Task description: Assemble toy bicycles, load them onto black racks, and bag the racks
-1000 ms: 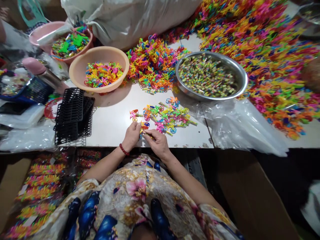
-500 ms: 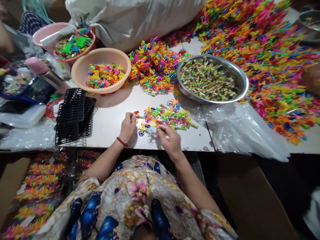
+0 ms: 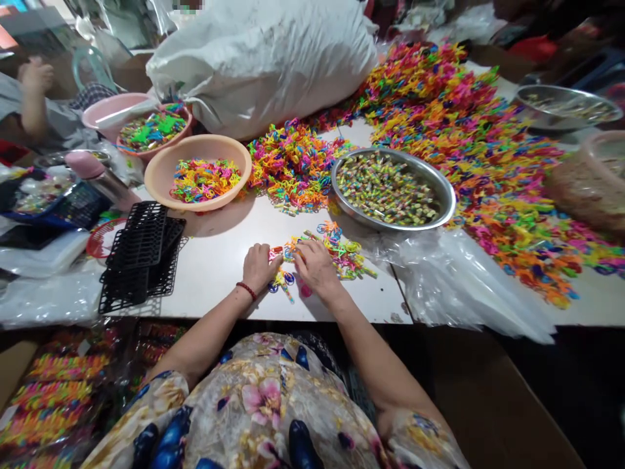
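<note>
My left hand, with a red bead bracelet on the wrist, rests on the white table with its fingers curled on small coloured plastic toy pieces. My right hand lies just beside it, fingers bent down over the near end of a small pile of colourful plastic pieces. What each hand grips is mostly hidden under the fingers. Both hands almost touch.
A steel bowl of small wrapped candies stands behind the pile. A peach basin holds coloured pieces, a second basin behind it. Black plastic grids lie left, clear bags right, a white sack at the back. Another person's arm is far left.
The view has tilted up. My hands have come together at the near end of the small pile; the right hand moved left toward the left hand.
</note>
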`<state>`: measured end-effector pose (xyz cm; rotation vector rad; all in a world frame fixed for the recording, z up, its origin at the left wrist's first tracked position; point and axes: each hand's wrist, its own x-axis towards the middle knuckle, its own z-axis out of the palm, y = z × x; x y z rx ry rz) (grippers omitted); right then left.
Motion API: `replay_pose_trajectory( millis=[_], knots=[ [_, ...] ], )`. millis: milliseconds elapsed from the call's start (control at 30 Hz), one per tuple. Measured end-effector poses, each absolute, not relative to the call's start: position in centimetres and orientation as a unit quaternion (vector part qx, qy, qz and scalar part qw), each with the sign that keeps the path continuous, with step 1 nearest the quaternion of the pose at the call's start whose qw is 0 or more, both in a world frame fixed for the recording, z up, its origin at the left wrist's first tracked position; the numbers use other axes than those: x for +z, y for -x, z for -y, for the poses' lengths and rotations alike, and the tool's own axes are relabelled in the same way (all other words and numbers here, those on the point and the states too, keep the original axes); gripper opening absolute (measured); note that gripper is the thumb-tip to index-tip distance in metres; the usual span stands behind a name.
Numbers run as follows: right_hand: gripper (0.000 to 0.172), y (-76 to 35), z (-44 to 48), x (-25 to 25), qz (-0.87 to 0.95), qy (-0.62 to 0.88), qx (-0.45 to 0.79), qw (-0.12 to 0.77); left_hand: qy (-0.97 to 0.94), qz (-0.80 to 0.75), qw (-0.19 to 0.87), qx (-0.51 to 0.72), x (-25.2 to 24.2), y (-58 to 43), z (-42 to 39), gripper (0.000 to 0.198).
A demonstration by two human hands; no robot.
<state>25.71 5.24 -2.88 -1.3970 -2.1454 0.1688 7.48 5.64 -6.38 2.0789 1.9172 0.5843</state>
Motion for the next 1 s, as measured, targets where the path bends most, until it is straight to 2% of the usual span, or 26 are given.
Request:
replay_pose_trajectory(
  millis=[100, 200, 267, 400, 567, 867, 1000],
  knots=[
    [0.027, -24.4, -10.8, -1.5, 0.829, 0.527, 0.071, 0.174, -0.716, -0.637, 0.155, 0.240, -6.8, -7.7, -5.8, 0.030],
    [0.029, -23.4, -16.2, -0.9, 0.823, 0.562, 0.058, 0.064, -0.656, -0.630, 0.224, 0.349, -7.3, -7.1, -6.5, 0.032],
    [0.032, -22.7, -18.8, -1.1, 0.814, 0.578, 0.047, 0.029, -0.586, -0.640, 0.261, 0.423, -7.7, -6.8, -7.0, 0.031],
    [0.042, -21.6, -20.9, -2.5, 0.814, 0.580, 0.037, 0.008, -0.485, -0.658, 0.305, 0.488, -8.3, -6.8, -7.8, 0.026],
    [0.039, -21.1, -21.0, -3.9, 0.824, 0.565, 0.038, -0.014, -0.481, -0.652, 0.308, 0.499, -8.9, -7.0, -8.0, 0.021],
    [0.038, -18.2, -25.9, -1.3, 0.814, 0.577, 0.058, -0.002, -0.521, -0.654, 0.280, 0.471, -8.9, -6.8, -8.0, 0.023],
    [0.051, -17.0, -27.7, -0.9, 0.788, 0.609, 0.089, -0.001, -0.521, -0.653, 0.271, 0.478, -9.1, -6.9, -7.9, 0.024]
  ],
)
